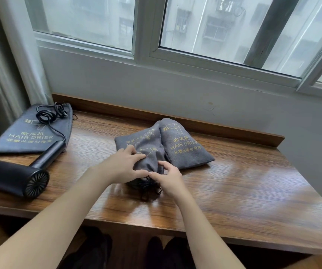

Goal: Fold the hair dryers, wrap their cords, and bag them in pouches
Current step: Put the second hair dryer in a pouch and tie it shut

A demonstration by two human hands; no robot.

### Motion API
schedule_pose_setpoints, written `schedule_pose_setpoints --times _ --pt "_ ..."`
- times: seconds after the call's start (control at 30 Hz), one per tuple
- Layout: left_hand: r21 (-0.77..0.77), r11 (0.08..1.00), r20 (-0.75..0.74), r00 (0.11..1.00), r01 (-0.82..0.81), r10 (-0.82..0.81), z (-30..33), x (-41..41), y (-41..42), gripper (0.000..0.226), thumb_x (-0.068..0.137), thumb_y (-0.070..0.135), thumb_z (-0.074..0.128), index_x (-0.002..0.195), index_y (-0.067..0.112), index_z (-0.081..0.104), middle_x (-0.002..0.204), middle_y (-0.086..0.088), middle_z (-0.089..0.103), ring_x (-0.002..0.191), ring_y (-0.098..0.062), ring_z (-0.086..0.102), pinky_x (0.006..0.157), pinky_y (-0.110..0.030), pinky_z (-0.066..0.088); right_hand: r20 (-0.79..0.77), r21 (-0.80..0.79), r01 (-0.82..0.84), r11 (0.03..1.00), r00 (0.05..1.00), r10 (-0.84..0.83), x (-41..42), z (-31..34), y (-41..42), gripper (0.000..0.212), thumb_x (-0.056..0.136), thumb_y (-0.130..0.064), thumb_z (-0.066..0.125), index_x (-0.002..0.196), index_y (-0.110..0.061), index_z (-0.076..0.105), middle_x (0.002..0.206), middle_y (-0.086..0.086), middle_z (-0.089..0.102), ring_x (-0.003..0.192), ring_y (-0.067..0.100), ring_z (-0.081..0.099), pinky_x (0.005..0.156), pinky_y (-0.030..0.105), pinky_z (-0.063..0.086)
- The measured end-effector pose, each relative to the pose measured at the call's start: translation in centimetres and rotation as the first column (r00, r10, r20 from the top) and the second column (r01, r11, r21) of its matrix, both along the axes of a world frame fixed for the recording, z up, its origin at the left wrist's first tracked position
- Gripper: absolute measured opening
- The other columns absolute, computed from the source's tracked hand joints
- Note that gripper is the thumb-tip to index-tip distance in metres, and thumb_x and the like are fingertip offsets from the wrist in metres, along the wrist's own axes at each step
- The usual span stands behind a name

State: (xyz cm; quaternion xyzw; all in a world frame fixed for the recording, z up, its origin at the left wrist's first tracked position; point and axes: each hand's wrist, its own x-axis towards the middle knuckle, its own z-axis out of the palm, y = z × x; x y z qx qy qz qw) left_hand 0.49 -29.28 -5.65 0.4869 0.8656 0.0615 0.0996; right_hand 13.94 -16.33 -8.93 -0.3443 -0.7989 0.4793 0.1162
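Observation:
A filled grey pouch [137,144] with gold print lies at the middle of the wooden desk [243,187], its gathered mouth toward me. My left hand [121,166] grips the pouch near its neck. My right hand [168,177] pinches the neck beside the dark drawstring [148,188], which trails loose toward me. A second filled grey pouch [183,146] lies right of it, touching. At far left a black hair dryer [14,177] lies unfolded. Its cord [49,115] is loosely coiled on a flat empty pouch [30,133].
A low wooden rim [195,121] runs along the desk's back against the white wall under the window. A curtain [5,65] hangs at the left. The desk's front edge is close to me, with dark shoes on the floor below.

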Motion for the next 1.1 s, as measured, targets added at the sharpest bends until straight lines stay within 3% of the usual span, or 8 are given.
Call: schedule_pose_setpoints --times 0.1,0.2,0.3,0.47,0.67,0.87,1.0,1.1 --pt "-0.045 0.998 0.093 0.995 0.043 -0.039 1.5 0.6 0.4 0.076 0.084 0.043 0.064 0.151 0.025 0.033 0.133 -0.003 0.034 0.123 -0.024 0.047 0.095 -0.028 0.040 -0.004 0.003 0.012 1.000 1.000 -0.012 0.1 0.2 -0.2 0.049 0.083 -0.016 0.071 0.131 -0.022 0.061 0.116 -0.006 0.064 0.112 0.011 0.058 0.098 0.023 0.044" --pt "-0.156 0.978 -0.053 0.987 0.141 -0.151 2.9 0.9 0.4 0.070 0.079 0.021 0.062 0.146 0.031 0.042 0.125 -0.002 0.040 0.119 -0.024 0.046 0.092 -0.031 0.043 -0.010 0.023 0.012 1.000 1.000 -0.011 0.0 0.2 -0.4 0.042 0.082 -0.006 0.062 0.119 -0.026 0.069 0.109 -0.008 0.069 0.109 0.013 0.062 0.092 0.021 0.045" --pt "-0.224 0.948 -0.240 0.930 0.224 -0.277 3.2 0.4 0.7 0.061 0.073 0.031 0.072 0.131 0.038 0.052 0.132 0.003 0.039 0.123 -0.024 0.037 0.091 -0.037 0.042 -0.016 0.189 0.006 0.982 1.000 -0.003 0.2 0.5 -0.7 0.042 0.083 -0.001 0.056 0.117 -0.020 0.072 0.126 0.000 0.062 0.118 0.018 0.056 0.101 0.020 0.039" --pt "-0.096 0.967 0.002 0.971 0.237 -0.238 2.0 -1.1 0.9 0.063 0.063 0.041 0.083 0.115 0.039 0.048 0.121 0.008 0.054 0.115 -0.018 0.049 0.089 -0.038 0.045 -0.002 0.177 -0.050 0.983 0.999 0.052 0.5 1.0 -1.4 0.030 0.088 -0.017 0.054 0.112 -0.024 0.070 0.111 0.002 0.071 0.105 0.021 0.061 0.090 0.029 0.047" --pt "0.020 0.998 -0.267 0.962 0.055 -0.048 -0.3 0.8 1.1 0.080 0.059 0.089 0.052 0.118 0.036 0.052 0.123 0.010 0.056 0.114 -0.019 0.049 0.091 -0.040 0.041 -0.013 0.253 -0.004 0.968 1.000 0.008 0.7 1.2 -1.0 0.040 0.091 -0.024 0.060 0.130 -0.021 0.062 0.131 0.002 0.063 0.121 0.019 0.055 0.104 0.029 0.041" --pt "0.044 0.997 -0.138 0.989 0.065 -0.058 1.1 0.2 0.4 0.055 0.076 0.065 0.054 0.118 0.030 0.059 0.117 0.006 0.062 0.105 -0.016 0.056 0.087 -0.035 0.049 0.044 0.468 0.076 0.881 0.993 -0.109 1.1 1.0 -1.1 0.040 0.092 -0.043 0.061 0.129 -0.026 0.061 0.121 0.004 0.049 0.118 0.025 0.045 0.100 0.030 0.035" --pt "-0.022 0.996 -0.225 0.970 0.089 -0.092 0.0 0.0 -0.3 0.062 0.069 0.070 0.053 0.120 0.034 0.050 0.139 0.001 0.039 0.132 -0.024 0.033 0.099 -0.047 0.034 0.136 0.354 -0.057 0.933 0.991 0.008 0.8 1.3 -2.0 0.067 0.085 -0.054 0.067 0.142 -0.025 0.049 0.130 0.006 0.051 0.125 0.024 0.049 0.105 0.033 0.038" --pt "0.023 0.999 0.029 0.999 0.034 -0.035 0.1 -0.1 -0.5 0.065 0.073 0.068 0.063 0.126 0.035 0.049 0.131 0.006 0.052 0.120 -0.018 0.049 0.090 -0.033 0.041 0.152 0.335 -0.090 0.938 0.988 0.040 0.2 0.9 -2.4 0.076 0.086 -0.048 0.068 0.151 -0.022 0.037 0.141 0.008 0.047 0.133 0.025 0.043 0.111 0.033 0.033"
